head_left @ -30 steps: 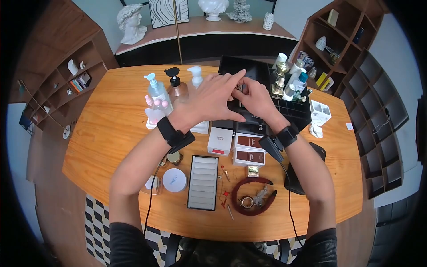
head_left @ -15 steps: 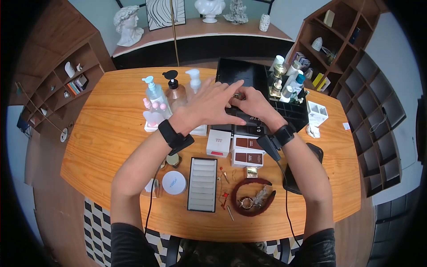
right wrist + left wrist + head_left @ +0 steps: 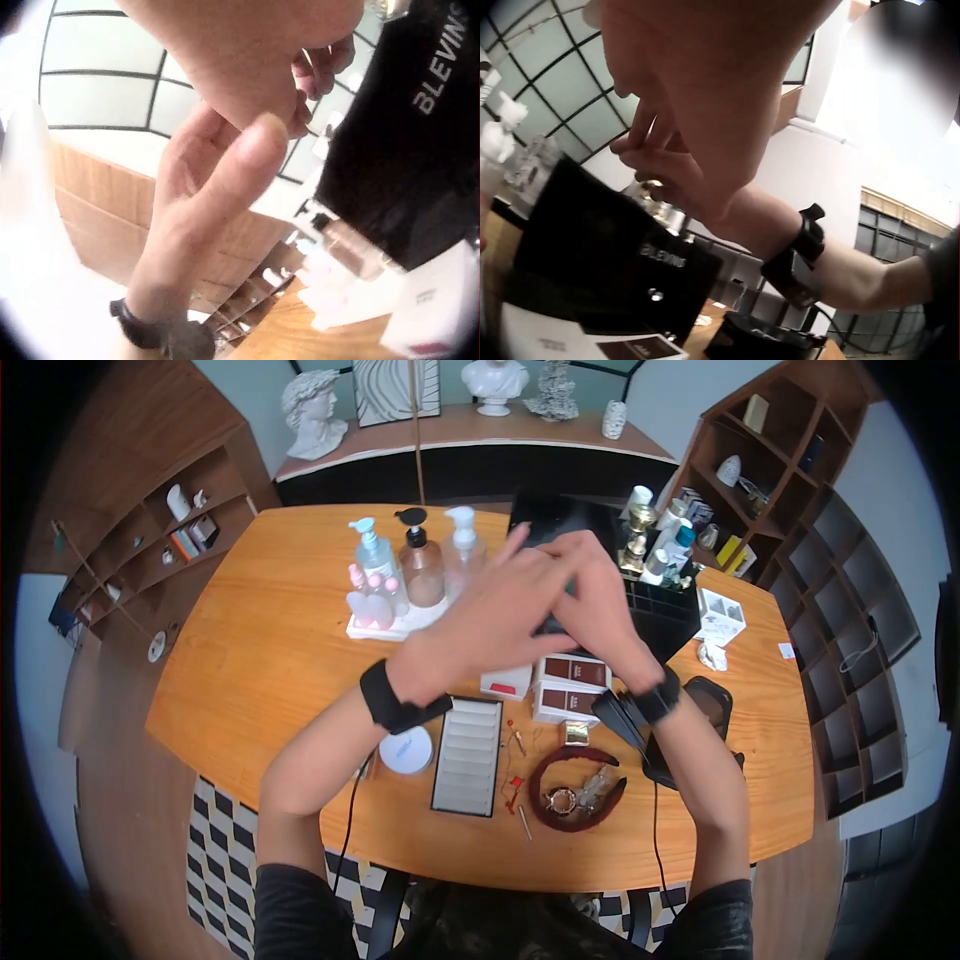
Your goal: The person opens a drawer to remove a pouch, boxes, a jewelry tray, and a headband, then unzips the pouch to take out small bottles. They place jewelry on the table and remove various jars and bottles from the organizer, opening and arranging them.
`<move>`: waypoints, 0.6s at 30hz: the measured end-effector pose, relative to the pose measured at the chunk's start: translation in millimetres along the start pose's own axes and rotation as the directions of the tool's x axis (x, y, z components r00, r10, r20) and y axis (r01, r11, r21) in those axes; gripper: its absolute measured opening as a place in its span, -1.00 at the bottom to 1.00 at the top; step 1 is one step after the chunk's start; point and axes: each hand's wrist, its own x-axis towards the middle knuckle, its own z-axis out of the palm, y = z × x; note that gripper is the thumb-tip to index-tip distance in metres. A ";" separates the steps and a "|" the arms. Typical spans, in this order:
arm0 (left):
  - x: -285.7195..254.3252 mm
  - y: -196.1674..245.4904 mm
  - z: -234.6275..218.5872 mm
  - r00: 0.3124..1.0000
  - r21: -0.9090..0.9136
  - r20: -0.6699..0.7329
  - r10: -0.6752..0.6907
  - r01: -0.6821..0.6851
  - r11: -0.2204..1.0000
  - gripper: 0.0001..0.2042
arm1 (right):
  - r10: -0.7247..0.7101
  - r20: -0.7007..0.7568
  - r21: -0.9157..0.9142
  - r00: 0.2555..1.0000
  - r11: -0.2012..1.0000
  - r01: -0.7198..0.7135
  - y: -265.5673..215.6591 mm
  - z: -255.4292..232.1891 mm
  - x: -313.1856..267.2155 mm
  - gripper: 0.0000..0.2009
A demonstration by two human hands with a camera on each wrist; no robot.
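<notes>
My left hand (image 3: 485, 615) is raised over the table, its fingers spread and pointing forward. Across its fingers lies my right hand (image 3: 600, 605), its back arched and most of its fingertips hidden in the head view. The left thumb (image 3: 251, 157) is straight in the right wrist view, close under the right palm. In the left wrist view the two hands overlap; whether the right fingers pinch something there, I cannot tell. Behind them stands an open black box (image 3: 604, 247) with white lettering. White-and-brown cartons (image 3: 570, 685) and a white carton (image 3: 435, 300) lie below the hands.
Pump bottles (image 3: 422, 565) stand on a white tray at the left. A grey-lined ring tray (image 3: 468, 760), a round white jar (image 3: 406, 750), small jewellery and a dark red headband (image 3: 540, 795) lie near me. Cosmetic bottles (image 3: 684, 540) stand at right, near a black case (image 3: 710, 705).
Both hands have come nearer to me, over the cartons. My right hand has slid further across the left fingers, and its thumb and fingertips, seen curled before, are now covered.
</notes>
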 end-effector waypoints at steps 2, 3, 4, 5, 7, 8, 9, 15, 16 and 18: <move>-14.1 41.3 -11.4 0.992 -0.010 -0.050 0.114 -0.115 0.993 -0.28 | 0.131 0.122 0.208 0.984 0.966 -0.154 -52.0 -24.4 -20.0 -0.76; -24.6 61.3 -15.3 0.963 -0.013 -0.107 0.248 -0.250 0.968 -0.37 | 0.056 0.149 0.281 0.987 0.955 -0.097 -68.8 -32.1 -33.8 -0.75; -40.1 83.4 -16.7 0.962 -0.019 -0.119 0.248 -0.252 0.968 -0.45 | -0.017 0.170 0.355 0.985 0.934 -0.045 -83.2 -39.2 -52.1 -0.73; -58.8 106.0 -14.8 0.960 -0.028 -0.129 0.248 -0.253 0.967 -0.52 | -0.072 0.180 0.351 0.981 0.936 0.004 -97.8 -47.4 -74.8 -0.70; -98.2 141.6 -2.1 0.959 0.019 -0.142 0.246 -0.246 0.969 -0.60 | -0.083 0.265 0.388 0.961 0.921 -0.027 -115.8 -54.3 -121.0 -0.66; -117.1 156.7 3.2 0.965 0.016 -0.137 0.222 -0.222 0.975 -0.60 | -0.029 0.348 0.418 0.937 0.900 -0.127 -124.2 -55.0 -146.8 -0.65; -134.2 169.4 8.9 0.974 -0.072 -0.127 0.189 -0.199 0.977 -0.61 | -0.031 0.363 0.426 0.931 0.894 -0.136 -132.9 -50.4 -173.4 -0.65; -243.3 207.3 60.9 0.995 -0.351 0.053 -0.088 0.102 0.931 -0.51 | 0.210 0.477 0.500 0.853 0.734 -0.460 -151.9 12.9 -291.6 -0.62; -254.6 209.9 63.8 0.983 -0.364 0.117 -0.144 0.178 0.914 -0.44 | 0.281 0.503 0.529 0.818 0.649 -0.548 -152.0 27.5 -314.2 -0.63; -274.0 212.7 67.8 0.973 -0.367 0.171 -0.156 0.210 0.906 -0.42 | 0.341 0.523 0.555 0.781 0.559 -0.616 -153.0 40.9 -325.6 -0.65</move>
